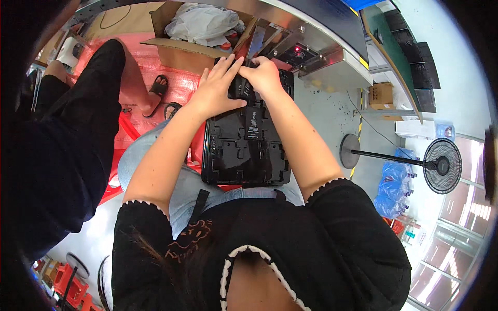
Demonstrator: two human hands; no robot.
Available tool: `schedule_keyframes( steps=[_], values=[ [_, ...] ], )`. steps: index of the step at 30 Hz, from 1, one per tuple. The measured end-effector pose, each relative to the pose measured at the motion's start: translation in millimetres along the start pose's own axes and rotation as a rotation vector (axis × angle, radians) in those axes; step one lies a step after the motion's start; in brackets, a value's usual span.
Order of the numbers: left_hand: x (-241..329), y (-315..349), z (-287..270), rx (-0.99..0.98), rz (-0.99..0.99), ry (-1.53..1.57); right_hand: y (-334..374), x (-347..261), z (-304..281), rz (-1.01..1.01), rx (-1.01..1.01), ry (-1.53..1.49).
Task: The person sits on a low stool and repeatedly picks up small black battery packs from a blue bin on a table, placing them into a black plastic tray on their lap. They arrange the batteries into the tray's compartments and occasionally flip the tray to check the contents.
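Black moulded tray is supported over the lap, where blue jeans are seen beneath its near edge and at its left side. Its surface is shaped into shallow recesses, and a dark rectangular piece with pale print is set near its middle. Farther up, the left hand is laid over the tray's upper left part, its fingers stretched out and its thumb spread apart, unclenched. Beside it, the right hand is bent over the tray's far part, close to the left fingertips; whether anything is grasped by it cannot be told, since its fingertips are partly hidden. To the left, a seated person in dark clothing is partly shown. Beyond the tray, a cardboard box is filled with crumpled clear plastic, and a control box with a lit red light is mounted under the metal-edged bench. Farther right, a black fan and blue plastic bags are seen.
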State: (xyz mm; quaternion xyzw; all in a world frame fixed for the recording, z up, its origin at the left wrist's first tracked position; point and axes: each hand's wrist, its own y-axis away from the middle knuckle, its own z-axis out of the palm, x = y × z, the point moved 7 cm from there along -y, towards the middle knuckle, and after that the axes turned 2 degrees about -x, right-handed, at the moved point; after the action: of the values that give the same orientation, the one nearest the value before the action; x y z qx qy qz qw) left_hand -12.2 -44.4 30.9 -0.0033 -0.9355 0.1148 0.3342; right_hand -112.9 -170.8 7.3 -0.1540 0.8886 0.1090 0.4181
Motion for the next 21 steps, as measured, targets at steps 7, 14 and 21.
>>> schedule_keyframes(
  steps=[7,14,21],
  values=[
    [-1.9,-30.1,24.3,-0.251,0.086,-0.209,29.0,22.8,-50.3,0.218,-0.022,-0.119],
    [-6.4,-27.0,-5.2,-0.194,0.077,-0.133,17.8,28.3,-53.4,0.009,0.058,0.114],
    [-24.1,-14.8,3.0,-0.274,0.020,-0.139,14.3,0.8,-21.5,-0.091,0.109,0.395]
  ],
)
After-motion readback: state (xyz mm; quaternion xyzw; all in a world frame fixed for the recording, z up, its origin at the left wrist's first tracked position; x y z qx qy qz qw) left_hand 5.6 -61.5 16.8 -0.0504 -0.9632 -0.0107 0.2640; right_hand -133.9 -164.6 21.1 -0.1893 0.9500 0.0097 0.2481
